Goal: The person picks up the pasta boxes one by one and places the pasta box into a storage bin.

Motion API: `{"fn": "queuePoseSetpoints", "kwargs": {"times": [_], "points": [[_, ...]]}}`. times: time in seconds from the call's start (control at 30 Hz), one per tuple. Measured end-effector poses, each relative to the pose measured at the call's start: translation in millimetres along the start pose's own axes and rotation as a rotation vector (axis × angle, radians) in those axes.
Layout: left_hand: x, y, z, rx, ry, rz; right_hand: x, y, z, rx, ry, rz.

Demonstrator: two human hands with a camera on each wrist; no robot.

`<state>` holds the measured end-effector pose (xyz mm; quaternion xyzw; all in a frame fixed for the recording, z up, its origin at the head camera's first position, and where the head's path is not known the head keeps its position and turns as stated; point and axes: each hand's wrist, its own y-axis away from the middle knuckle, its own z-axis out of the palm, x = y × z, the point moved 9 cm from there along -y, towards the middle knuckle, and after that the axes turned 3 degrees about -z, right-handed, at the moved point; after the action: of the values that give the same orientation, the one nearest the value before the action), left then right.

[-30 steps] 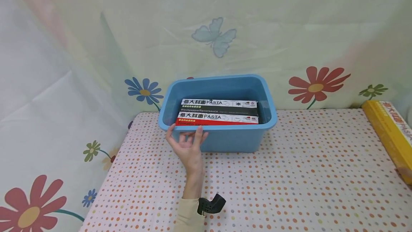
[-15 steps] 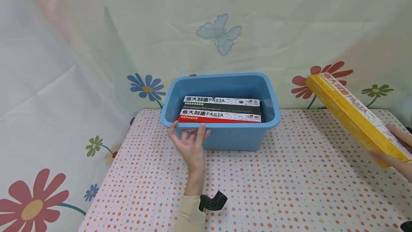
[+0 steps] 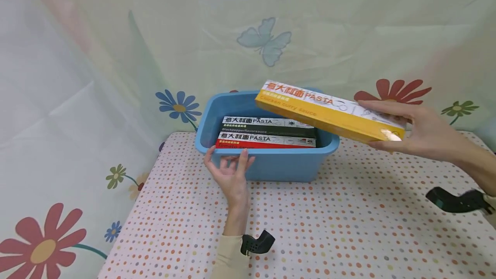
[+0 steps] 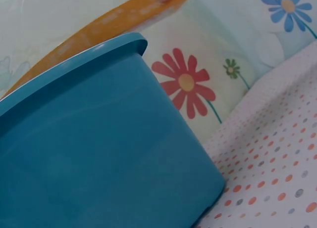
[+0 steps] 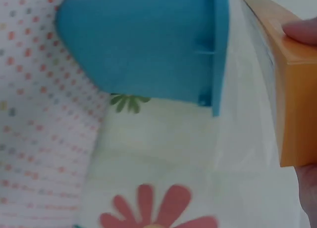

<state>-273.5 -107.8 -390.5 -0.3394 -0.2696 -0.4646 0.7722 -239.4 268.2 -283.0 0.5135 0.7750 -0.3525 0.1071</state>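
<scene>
My right hand [image 3: 420,130] grips the right end of a yellow pasta box [image 3: 329,110] marked Chicken curry sauce. The box is in the air, slanting over the right part of a blue plastic bin [image 3: 279,165]. In the right wrist view, the box's orange-yellow end [image 5: 302,109] shows between thumb and fingers. With fingertips on the rim, my left hand [image 3: 229,180] holds the bin's front edge. Inside the bin lie two more pasta boxes: a black pepper one [image 3: 267,129] behind and a red tomato one [image 3: 263,141] in front, partly hidden by the rim.
Beneath the bin is a table with a dotted cloth [image 3: 302,231]. A flowered cloth backdrop [image 3: 186,46] hangs right behind the bin and continues along the left side. Black camera straps sit on both wrists.
The yellow pasta box, lying on the table at the far right a second ago, has been picked up by my right hand and carried left over the bin. My left hand stays on the rim.
</scene>
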Motion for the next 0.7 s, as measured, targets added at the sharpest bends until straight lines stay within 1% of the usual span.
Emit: {"fn": "queuePoseSetpoints", "kwargs": {"times": [0.1, 0.17, 0.2, 0.27, 0.33, 0.47, 0.53, 0.7], "points": [[0.2, 1.8, -3.9, 0.012, -0.015, 0.001, -27, -31.9, 14, -0.117, 0.006, -0.130], [0.5, 3.0, -6.0, 0.015, -0.013, 0.002, -41, -48.3, 27, -0.210, -0.022, -0.185], [0.1, 3.4, -6.9, 0.014, -0.010, 0.002, -47, -55.6, 34, -0.252, -0.031, -0.201], [-0.8, 4.2, -7.2, 0.006, -0.001, 0.007, -54, -67.4, 47, -0.328, -0.051, -0.207], [-2.0, 4.5, -6.5, -0.006, 0.011, 0.012, -59, -76.5, 59, -0.390, -0.047, -0.217], [-2.5, 3.9, -4.5, -0.020, 0.011, 0.025, -67, -90.6, 80, -0.478, -0.039, -0.236], [-1.6, 3.2, -3.2, -0.023, 0.013, 0.032, -69, -96.4, 89, -0.508, -0.043, -0.248], [-0.1, 1.1, 1.0, -0.035, 0.008, 0.050, -68, -108.1, 102, -0.549, -0.107, -0.259]]}}
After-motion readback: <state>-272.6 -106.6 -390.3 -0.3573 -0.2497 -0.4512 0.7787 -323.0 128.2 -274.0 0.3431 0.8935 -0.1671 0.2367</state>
